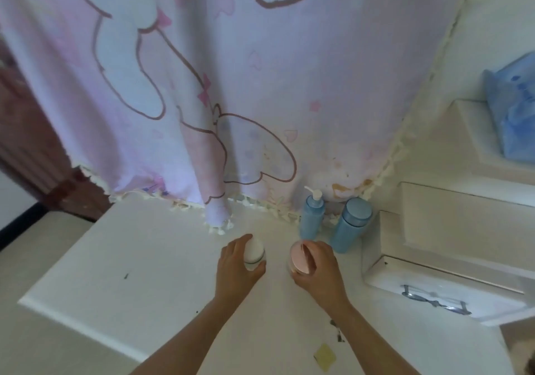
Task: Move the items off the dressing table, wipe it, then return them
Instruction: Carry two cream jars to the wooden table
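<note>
The person's left hand (237, 267) is wrapped around a white, egg-shaped bottle with a thin dark band (254, 253), and the right hand (317, 267) is closed over a round jar with a pale pink lid (299, 259). Both containers stand near the back middle of the white dressing table (130, 273), side by side but apart. Just behind the pink jar, against the pink cartoon-print curtain (217, 85), stand a light blue pump bottle (312, 218) and a light blue capped bottle (351, 224), close together.

Most of the table is bare, though dark specks and a small yellow scrap (324, 356) lie near the front edge. Whether the two held items are being lifted away or set back cannot be settled from this view; no wiping cloth is in sight. If it is clearing, the two blue bottles remain to be moved and the wipe is ahead; the specks lean that way.

The fingers hide the jar's body, so its material is unclear. A blue bag (512, 114) on the white shelf (477, 131) at right is cut off by the frame.
</note>
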`<state>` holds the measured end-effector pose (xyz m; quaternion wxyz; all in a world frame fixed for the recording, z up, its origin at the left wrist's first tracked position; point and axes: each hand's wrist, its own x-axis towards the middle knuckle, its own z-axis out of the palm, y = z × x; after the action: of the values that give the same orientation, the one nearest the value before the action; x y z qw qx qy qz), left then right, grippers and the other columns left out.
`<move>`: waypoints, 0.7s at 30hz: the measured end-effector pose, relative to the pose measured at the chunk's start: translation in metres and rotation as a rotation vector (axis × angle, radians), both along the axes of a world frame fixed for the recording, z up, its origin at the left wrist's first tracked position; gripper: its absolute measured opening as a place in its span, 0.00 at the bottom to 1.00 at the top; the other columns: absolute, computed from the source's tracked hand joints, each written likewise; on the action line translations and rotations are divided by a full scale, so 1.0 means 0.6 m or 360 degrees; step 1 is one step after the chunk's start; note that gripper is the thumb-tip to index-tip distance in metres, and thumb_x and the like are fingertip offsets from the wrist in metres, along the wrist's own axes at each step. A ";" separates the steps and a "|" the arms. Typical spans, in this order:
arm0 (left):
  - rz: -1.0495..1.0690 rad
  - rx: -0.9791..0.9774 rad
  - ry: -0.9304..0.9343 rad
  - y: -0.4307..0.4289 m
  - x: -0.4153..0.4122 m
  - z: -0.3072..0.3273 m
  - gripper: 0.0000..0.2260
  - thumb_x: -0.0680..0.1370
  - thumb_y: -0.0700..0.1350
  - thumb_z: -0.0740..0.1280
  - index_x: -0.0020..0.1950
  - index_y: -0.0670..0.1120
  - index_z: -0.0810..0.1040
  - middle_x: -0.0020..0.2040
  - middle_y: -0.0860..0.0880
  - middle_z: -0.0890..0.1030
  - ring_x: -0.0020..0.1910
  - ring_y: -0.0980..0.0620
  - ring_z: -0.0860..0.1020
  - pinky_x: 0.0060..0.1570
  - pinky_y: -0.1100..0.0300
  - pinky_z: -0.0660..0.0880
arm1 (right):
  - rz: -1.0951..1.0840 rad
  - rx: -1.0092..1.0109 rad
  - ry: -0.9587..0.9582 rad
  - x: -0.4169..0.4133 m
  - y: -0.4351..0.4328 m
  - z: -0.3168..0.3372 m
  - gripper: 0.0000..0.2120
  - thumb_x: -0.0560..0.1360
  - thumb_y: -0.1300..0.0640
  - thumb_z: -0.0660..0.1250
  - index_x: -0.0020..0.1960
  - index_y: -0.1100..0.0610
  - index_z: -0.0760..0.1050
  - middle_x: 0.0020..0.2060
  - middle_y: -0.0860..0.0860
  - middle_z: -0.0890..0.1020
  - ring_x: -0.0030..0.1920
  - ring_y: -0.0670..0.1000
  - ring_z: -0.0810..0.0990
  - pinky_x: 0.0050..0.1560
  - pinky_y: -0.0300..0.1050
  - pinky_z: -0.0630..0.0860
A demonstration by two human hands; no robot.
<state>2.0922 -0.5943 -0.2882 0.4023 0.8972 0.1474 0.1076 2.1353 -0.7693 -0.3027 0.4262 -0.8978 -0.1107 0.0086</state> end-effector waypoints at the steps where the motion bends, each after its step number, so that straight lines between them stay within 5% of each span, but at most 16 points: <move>1: 0.0078 -0.0022 -0.0008 0.012 -0.019 0.005 0.29 0.65 0.48 0.74 0.64 0.45 0.72 0.59 0.46 0.76 0.58 0.44 0.72 0.55 0.56 0.69 | 0.0071 0.0005 -0.0017 -0.004 0.011 0.014 0.25 0.62 0.57 0.76 0.57 0.57 0.72 0.50 0.50 0.74 0.54 0.50 0.70 0.53 0.41 0.68; 3: 0.0246 -0.0051 -0.0039 0.033 -0.057 0.013 0.31 0.63 0.54 0.70 0.63 0.44 0.73 0.58 0.45 0.76 0.57 0.44 0.73 0.54 0.56 0.69 | 0.0223 0.0020 -0.0019 -0.014 0.034 0.037 0.25 0.62 0.54 0.74 0.57 0.56 0.72 0.51 0.50 0.74 0.53 0.49 0.70 0.53 0.40 0.68; 9: 0.0731 -0.0148 -0.0101 0.080 -0.181 0.025 0.27 0.68 0.41 0.74 0.64 0.46 0.70 0.60 0.46 0.74 0.60 0.46 0.70 0.53 0.59 0.68 | 0.0793 0.0024 0.0103 -0.084 0.115 0.084 0.29 0.63 0.57 0.73 0.62 0.53 0.69 0.53 0.48 0.69 0.55 0.48 0.70 0.55 0.38 0.69; 15: 0.0962 -0.0289 -0.0124 0.096 -0.304 0.017 0.26 0.68 0.42 0.74 0.63 0.48 0.70 0.54 0.51 0.71 0.58 0.45 0.72 0.57 0.51 0.73 | 0.1142 -0.0003 0.0123 -0.162 0.179 0.090 0.30 0.64 0.56 0.75 0.63 0.50 0.68 0.57 0.46 0.69 0.57 0.46 0.69 0.51 0.24 0.65; 21: 0.1025 -0.0379 -0.0220 0.122 -0.367 0.034 0.25 0.70 0.45 0.73 0.64 0.51 0.68 0.55 0.52 0.70 0.57 0.47 0.72 0.45 0.64 0.72 | 0.1325 -0.0053 -0.0063 -0.222 0.216 0.126 0.29 0.64 0.57 0.74 0.62 0.50 0.69 0.57 0.47 0.70 0.58 0.47 0.69 0.54 0.28 0.65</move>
<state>1.8718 -0.5212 -0.2676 0.4586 0.7420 0.4068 0.2715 2.0020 -0.6398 -0.2269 0.3695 -0.7831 -0.4724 0.1647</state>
